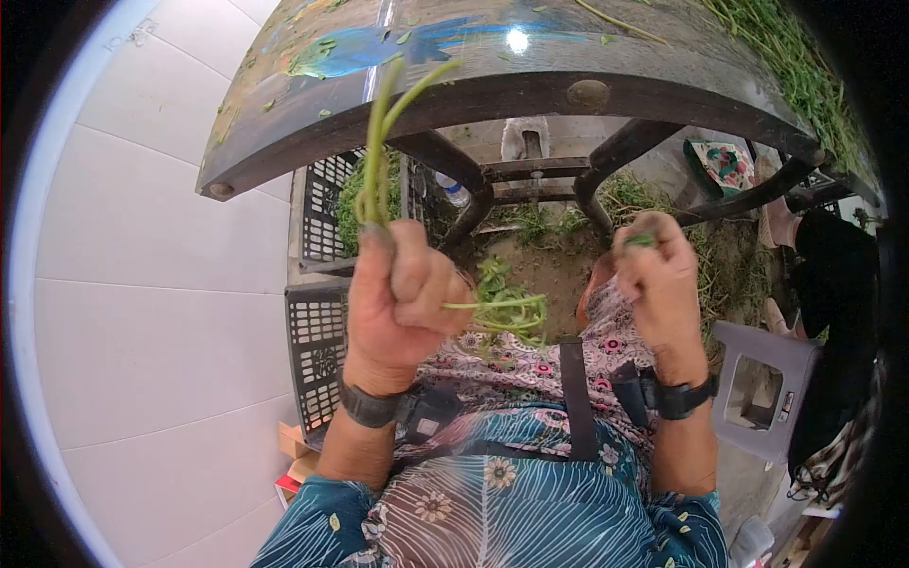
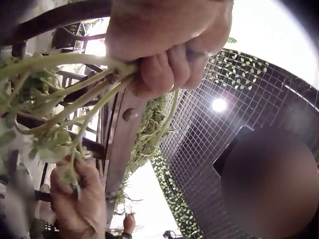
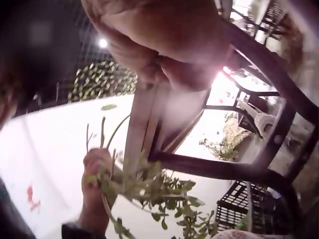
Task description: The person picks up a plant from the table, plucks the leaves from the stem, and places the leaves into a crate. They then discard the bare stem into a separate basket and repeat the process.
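My left hand (image 1: 402,298) grips a small bunch of leafy green stems (image 1: 379,142), with fingers curled round them. The bare stem ends stick up past the thumb, while the leafy ends (image 1: 507,308) hang out on the right over the lap. Small rounded leaves (image 3: 169,199) show on the bunch in the right wrist view. Apart from it, on the right, my right hand (image 1: 658,275) is raised with its fingers curled, pinching a bit of green leaf (image 1: 642,239). In the left wrist view the right hand (image 2: 79,201) appears beyond the leaves of the bunch.
A painted table (image 1: 587,93) with scattered leaves stands in front, a heap of greens (image 1: 786,66) at its right. Black crates (image 1: 317,346) are on the left. Cut greens (image 1: 634,194) lie on the floor beneath. A grey stool (image 1: 810,360) and another person's dark clothing (image 1: 833,284) are at right.
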The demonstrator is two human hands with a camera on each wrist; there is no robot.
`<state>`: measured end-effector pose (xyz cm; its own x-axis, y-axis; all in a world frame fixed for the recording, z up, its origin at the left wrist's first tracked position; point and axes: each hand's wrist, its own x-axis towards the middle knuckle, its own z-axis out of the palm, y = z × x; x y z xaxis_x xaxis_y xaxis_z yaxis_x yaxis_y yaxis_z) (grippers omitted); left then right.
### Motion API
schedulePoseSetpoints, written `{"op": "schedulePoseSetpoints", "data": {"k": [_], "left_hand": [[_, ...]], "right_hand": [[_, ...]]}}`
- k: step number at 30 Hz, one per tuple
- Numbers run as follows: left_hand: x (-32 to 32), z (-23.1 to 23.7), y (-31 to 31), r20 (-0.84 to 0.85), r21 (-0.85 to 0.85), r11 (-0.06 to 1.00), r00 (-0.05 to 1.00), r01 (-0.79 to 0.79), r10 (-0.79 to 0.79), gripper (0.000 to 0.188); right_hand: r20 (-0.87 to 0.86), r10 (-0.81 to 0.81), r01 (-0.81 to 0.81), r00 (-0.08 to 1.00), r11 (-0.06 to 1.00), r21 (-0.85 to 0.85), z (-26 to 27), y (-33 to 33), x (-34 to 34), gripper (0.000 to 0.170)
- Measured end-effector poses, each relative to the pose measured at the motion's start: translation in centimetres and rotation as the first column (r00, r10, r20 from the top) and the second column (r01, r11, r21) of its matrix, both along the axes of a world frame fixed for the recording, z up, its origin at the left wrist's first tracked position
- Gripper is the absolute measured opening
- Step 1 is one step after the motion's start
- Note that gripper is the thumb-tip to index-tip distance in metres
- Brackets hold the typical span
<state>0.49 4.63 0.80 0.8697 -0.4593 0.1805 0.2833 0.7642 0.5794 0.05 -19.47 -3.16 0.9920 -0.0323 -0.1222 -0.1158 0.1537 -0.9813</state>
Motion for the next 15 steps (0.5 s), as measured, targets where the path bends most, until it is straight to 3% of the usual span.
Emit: {"op": "schedulePoseSetpoints", "data": {"k": [1, 2, 6, 9, 12, 15], "left_hand": [[0.2, 0.2, 0.4, 0.041, 0.002, 1.0, 0.999, -0.007, 0.007, 0.044], [0.3, 0.4, 0.7, 0.082, 0.006, 1.0, 0.996, -0.018, 0.018, 0.043], [0.4, 0.4, 0.3, 0.105, 0.017, 0.999, 0.994, -0.032, 0.031, 0.044], [0.2, 0.6, -0.2, 0.133, 0.036, 0.999, 0.991, -0.038, 0.033, 0.044], [0.2, 0.8, -0.4, 0.173, 0.058, 0.998, 0.985, -0.04, 0.029, 0.044], [0.1, 1.0, -0.6, 0.163, 0.052, 0.997, 0.985, -0.06, 0.051, 0.044]], "right_hand": [[-0.063, 0.018, 0.002, 0.998, 0.953, 0.304, -0.3, -1.5, 0.1, 0.017], [-0.118, 0.058, 0.022, 0.991, 0.814, 0.58, -0.5, -2.2, 0.3, 0.016], [-0.2, 0.246, -0.092, 0.948, 0.816, 0.57, 0.9, -0.8, -1.6, 0.013], [-0.32, 0.449, -0.244, 0.835, 0.822, 0.515, 1.4, 1.3, -2.5, 0.014], [-0.371, 0.522, -0.363, 0.768, 0.832, 0.419, 1.7, 3.3, -2.8, 0.015], [-0.292, 0.502, -0.43, 0.814, 0.859, 0.278, 1.9, 4.2, -2.7, 0.017]]}}
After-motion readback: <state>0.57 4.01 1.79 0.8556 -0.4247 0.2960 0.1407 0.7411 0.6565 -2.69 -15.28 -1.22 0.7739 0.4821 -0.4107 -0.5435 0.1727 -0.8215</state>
